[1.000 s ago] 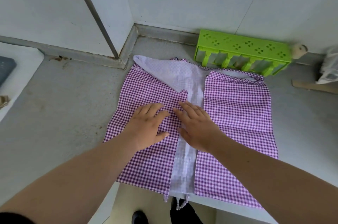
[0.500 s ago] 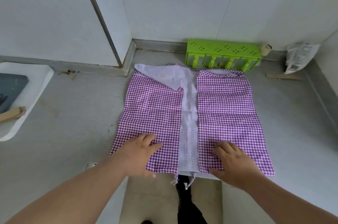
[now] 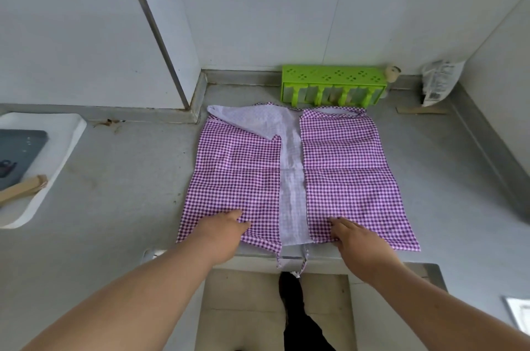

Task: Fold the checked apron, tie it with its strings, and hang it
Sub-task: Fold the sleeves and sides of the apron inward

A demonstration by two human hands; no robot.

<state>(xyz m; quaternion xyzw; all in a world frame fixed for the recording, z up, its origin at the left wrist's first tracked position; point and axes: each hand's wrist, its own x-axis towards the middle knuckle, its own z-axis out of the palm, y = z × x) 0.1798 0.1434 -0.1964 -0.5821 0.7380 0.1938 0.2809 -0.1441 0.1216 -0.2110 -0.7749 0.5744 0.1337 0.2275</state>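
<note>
Both hands rest palm-down on the near hem of the checked apron (image 3: 238, 175), which lies flat on a grey counter (image 3: 120, 178) directly ahead of the person. The left hand (image 3: 222, 231) presses on the left folded panel, fingers spread and flat, gripping nothing. The right hand (image 3: 354, 239) lies the same way on the right folded panel, fingers loose, with no pinch on the cloth visible.

Between the two hands runs a pale strip of the apron's reverse side (image 3: 291, 178), left bare where the two purple panels have been folded inward and do not quite meet. The apron's long axis runs straight away from the hands, from the counter edge toward a green plastic rack (image 3: 332, 79) against the back wall. Two string ends (image 3: 299, 266) dangle over the counter edge just between the wrists.

Each hand is equally near its own panel. Judging from this layout, the next fold would likely either bring one panel across the pale strip or carry the near hem away from the hands toward the far end. The tying and hanging remain undone.
</note>
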